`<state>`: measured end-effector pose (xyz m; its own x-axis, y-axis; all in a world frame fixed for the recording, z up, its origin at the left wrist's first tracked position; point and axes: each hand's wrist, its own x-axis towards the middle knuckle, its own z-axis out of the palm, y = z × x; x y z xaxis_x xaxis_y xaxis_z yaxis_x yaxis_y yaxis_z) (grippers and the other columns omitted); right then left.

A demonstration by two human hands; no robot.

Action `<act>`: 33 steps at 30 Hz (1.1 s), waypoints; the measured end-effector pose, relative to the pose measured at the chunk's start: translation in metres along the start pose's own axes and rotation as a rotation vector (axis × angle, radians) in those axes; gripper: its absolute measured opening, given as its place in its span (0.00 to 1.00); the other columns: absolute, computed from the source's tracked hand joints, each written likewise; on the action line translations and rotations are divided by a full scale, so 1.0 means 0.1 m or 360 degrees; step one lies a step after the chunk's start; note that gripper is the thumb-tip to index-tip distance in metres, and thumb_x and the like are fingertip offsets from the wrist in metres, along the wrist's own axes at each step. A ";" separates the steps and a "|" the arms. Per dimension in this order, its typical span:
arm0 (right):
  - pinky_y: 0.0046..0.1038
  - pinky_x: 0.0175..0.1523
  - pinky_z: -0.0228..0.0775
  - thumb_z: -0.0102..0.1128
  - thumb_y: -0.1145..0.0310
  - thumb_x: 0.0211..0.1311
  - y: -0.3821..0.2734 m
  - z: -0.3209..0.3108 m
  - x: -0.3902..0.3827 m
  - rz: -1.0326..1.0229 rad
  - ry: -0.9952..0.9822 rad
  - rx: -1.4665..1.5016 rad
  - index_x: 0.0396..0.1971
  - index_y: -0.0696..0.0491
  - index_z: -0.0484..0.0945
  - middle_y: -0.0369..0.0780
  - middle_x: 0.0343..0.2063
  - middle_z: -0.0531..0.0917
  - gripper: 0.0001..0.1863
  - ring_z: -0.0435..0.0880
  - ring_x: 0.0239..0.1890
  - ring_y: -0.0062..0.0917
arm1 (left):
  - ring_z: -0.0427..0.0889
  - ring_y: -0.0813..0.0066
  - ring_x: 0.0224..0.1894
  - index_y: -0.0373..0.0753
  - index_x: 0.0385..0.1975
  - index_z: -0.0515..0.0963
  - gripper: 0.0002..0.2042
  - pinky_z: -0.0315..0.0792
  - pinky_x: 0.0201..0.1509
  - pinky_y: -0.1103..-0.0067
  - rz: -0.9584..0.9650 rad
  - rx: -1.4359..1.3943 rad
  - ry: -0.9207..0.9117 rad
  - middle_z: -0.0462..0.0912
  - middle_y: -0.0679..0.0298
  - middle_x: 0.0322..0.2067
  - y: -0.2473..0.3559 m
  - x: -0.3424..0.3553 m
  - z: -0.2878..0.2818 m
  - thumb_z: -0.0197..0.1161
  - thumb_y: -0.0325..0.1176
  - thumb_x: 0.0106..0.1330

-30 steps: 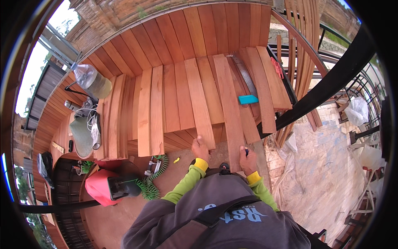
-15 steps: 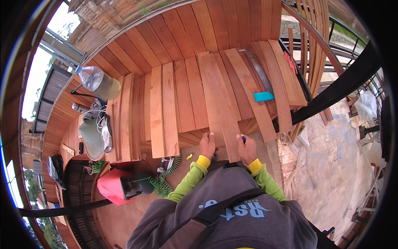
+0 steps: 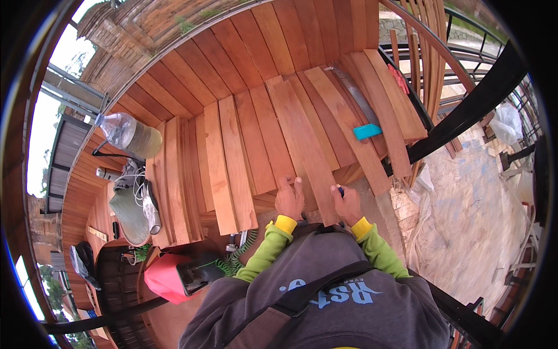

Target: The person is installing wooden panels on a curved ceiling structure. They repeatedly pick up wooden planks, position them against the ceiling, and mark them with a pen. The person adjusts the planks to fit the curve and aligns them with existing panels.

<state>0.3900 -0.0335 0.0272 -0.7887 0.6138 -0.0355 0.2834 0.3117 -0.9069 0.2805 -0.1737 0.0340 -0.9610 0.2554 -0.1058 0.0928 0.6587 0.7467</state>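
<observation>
My left hand (image 3: 289,199) is at the near end of a wooden plank (image 3: 281,119), fingers curled at its left edge and thumb pointing away from me. On that plank lies a second, redder plank (image 3: 311,152), slightly askew, its near end reaching toward my waist. Beside this end is my right hand (image 3: 347,206), closed around a slim object with a blue and dark tip (image 3: 340,190), its kind unclear. The fingers beneath are hidden. To the right, a turquoise block (image 3: 367,131) sits on another loose plank (image 3: 343,116), next to a grey metal strip (image 3: 361,100).
Several loose planks (image 3: 220,168) lie across the curved wooden bench at left. Beyond them are a large plastic bottle (image 3: 132,135) and a grey-green bag with a white cable (image 3: 129,212). A red-and-black welding mask (image 3: 168,275) and green coiled hose (image 3: 232,262) are below. A black rail (image 3: 465,113) crosses the right.
The view has shifted slightly. My left hand has moved a little away from me along the plank, and the redder plank lies more askew. My right hand keeps hold of the blue-tipped object.
</observation>
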 end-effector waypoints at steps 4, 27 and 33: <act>0.31 0.23 0.59 0.54 0.58 0.63 -0.19 0.09 0.09 0.0015 -0.0036 0.0052 0.17 0.61 0.71 0.42 0.11 0.66 0.22 0.62 0.16 0.20 | 0.80 0.45 0.39 0.30 0.50 0.69 0.22 0.72 0.43 0.62 0.0140 -0.0152 0.0010 0.80 0.41 0.35 0.11 0.34 0.11 0.53 0.45 0.67; 0.40 0.28 0.64 0.54 0.60 0.60 -0.16 -0.02 -0.08 0.0036 -0.0338 0.0099 0.21 0.60 0.74 0.52 0.16 0.75 0.18 0.75 0.21 0.48 | 0.66 0.86 0.24 0.26 0.49 0.70 0.16 0.63 0.28 0.85 -0.0067 -0.0890 0.0298 0.73 0.72 0.23 0.11 0.91 0.42 0.56 0.32 0.67; 0.42 0.30 0.64 0.54 0.60 0.60 0.02 0.09 -0.16 -0.0008 -0.0394 0.0263 0.23 0.60 0.75 0.53 0.19 0.76 0.17 0.76 0.24 0.49 | 0.63 0.87 0.23 0.27 0.45 0.70 0.13 0.61 0.28 0.86 0.0007 -0.0934 0.0292 0.71 0.73 0.22 -0.04 0.92 0.44 0.56 0.31 0.67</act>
<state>0.3981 -0.0487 0.0227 -0.9046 0.4108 -0.1134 0.2024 0.1799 -0.9626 0.2033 -0.1220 -0.0075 -0.9950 0.0967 -0.0260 -0.0118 0.1451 0.9893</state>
